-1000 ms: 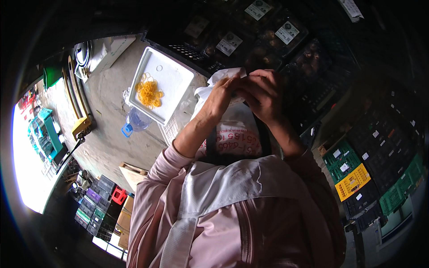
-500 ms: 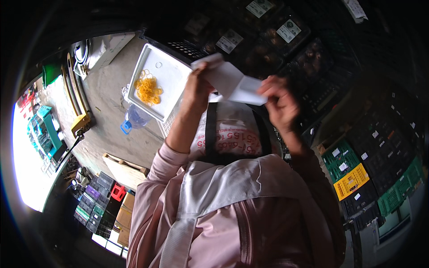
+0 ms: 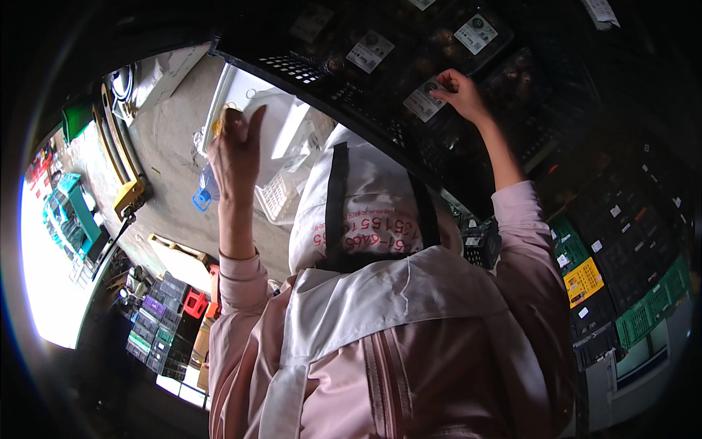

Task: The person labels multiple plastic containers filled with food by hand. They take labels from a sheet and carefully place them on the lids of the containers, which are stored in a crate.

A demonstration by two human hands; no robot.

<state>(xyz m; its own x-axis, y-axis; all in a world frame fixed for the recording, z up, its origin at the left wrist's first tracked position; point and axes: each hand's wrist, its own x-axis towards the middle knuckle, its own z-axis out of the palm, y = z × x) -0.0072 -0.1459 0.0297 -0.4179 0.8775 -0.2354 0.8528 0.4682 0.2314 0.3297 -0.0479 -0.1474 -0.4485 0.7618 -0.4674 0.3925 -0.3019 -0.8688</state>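
My left hand [image 3: 235,150] is above the white tray [image 3: 221,94] at left, thumb and forefinger apart. Yellow rubber bands [image 3: 216,126] show partly behind its fingers; the rest are hidden. In the dark crate my right hand [image 3: 462,96] pinches the upper edge of a white printed label [image 3: 423,102], which lies over a dark pack. Other packs in that crate bear labels too, among them one label [image 3: 370,51] to the left and another label [image 3: 475,34] farther off. A bright white sheet [image 3: 291,129] lies at the tray's right side.
The black crate's slotted wall [image 3: 292,68] runs between the tray and the packs. Below the tray are a white basket [image 3: 276,199] and a clear bottle with a blue cap [image 3: 202,198]. Stacked green crates [image 3: 643,311] and a yellow crate [image 3: 583,282] stand at right.
My hands have parted: the left moved over the tray, the right into the crate. The white sheet they held together is out of both hands, and a label shows under the right fingers.
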